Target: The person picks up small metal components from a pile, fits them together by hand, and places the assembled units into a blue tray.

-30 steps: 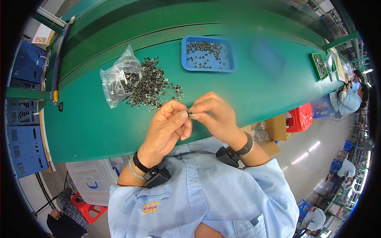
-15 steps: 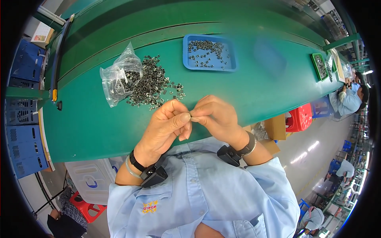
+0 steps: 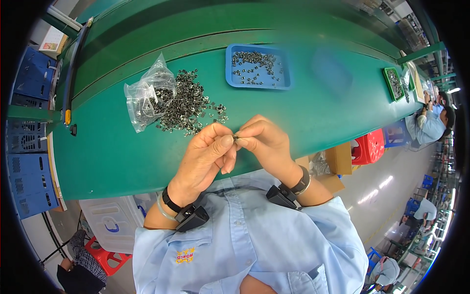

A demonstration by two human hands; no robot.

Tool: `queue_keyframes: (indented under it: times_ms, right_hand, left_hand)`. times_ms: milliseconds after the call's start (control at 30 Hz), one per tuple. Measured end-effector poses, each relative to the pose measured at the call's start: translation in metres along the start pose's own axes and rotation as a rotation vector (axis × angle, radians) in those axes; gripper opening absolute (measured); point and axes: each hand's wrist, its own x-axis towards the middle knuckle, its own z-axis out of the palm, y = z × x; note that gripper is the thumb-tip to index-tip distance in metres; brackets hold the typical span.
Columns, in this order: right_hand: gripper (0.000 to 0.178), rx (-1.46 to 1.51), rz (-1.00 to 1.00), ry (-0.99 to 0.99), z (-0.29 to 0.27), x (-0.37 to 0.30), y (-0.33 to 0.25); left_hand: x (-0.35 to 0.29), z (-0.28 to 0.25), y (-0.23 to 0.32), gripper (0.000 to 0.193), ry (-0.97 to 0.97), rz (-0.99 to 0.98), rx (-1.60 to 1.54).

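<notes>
Close together over the table's front edge, my left hand (image 3: pixel 208 152) and my right hand (image 3: pixel 262 142) pinch one small dark metal part (image 3: pixel 236 138) between thumbs and fingertips. The fingers cover most of it, so its exact shape cannot be made out. Just beyond my left hand lies a heap of small metal parts (image 3: pixel 188 100), dark and shiny. It spills from a clear plastic bag (image 3: pixel 142 103) lying on its side. Farther back, a blue tray (image 3: pixel 259 85) holds more such pieces, scattered over its bottom.
The green tabletop (image 3: pixel 117 161) runs along a raised green ledge (image 3: pixel 161 29). A green tray (image 3: pixel 393 83) stands at the far right. Below the table are a red stool (image 3: pixel 368 147), a cardboard box (image 3: pixel 339 158) and a clear lidded bin (image 3: pixel 110 220). Other people sit nearby.
My right hand has shifted slightly and its fingers look sharper now. The dark part shows a little more between the fingertips. Heap, bag and blue tray stay where they were.
</notes>
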Motion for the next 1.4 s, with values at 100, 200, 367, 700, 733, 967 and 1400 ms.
queue_keyframes:
  times_ms: [100, 200, 367, 700, 733, 967, 1400]
  right_hand:
    - [0.007, -0.005, 0.007, 0.003, 0.001, -0.001, 0.001]
    - [0.007, -0.021, -0.006, 0.005, 0.002, -0.001, 0.001]
    - [0.008, -0.087, -0.037, -0.013, -0.001, 0.002, 0.001]
    - [0.007, -0.531, -0.026, 0.113, -0.039, 0.072, 0.014]
    - [0.007, -0.635, -0.031, 0.113, -0.040, 0.075, 0.016]
    - [0.012, -0.871, -0.275, -0.335, -0.016, 0.040, 0.017]
    - [0.015, -0.367, 0.085, -0.330, -0.005, 0.031, -0.004]
  left_hand:
    - [0.001, -0.001, -0.001, 0.015, -0.005, 0.002, 0.003]
    - [0.001, -0.001, 0.000, 0.015, -0.005, 0.001, 0.009]
    - [0.004, 0.000, 0.004, 0.014, 0.008, -0.001, 0.085]
    - [-0.013, -0.035, 0.031, 0.014, 0.254, 0.212, 0.025]
    - [-0.016, -0.038, 0.030, 0.014, 0.259, 0.214, 0.021]
    - [-0.024, -0.048, 0.020, 0.013, 0.288, 0.142, 0.004]
    - [-0.014, -0.022, 0.009, 0.014, 0.247, -0.021, 0.296]
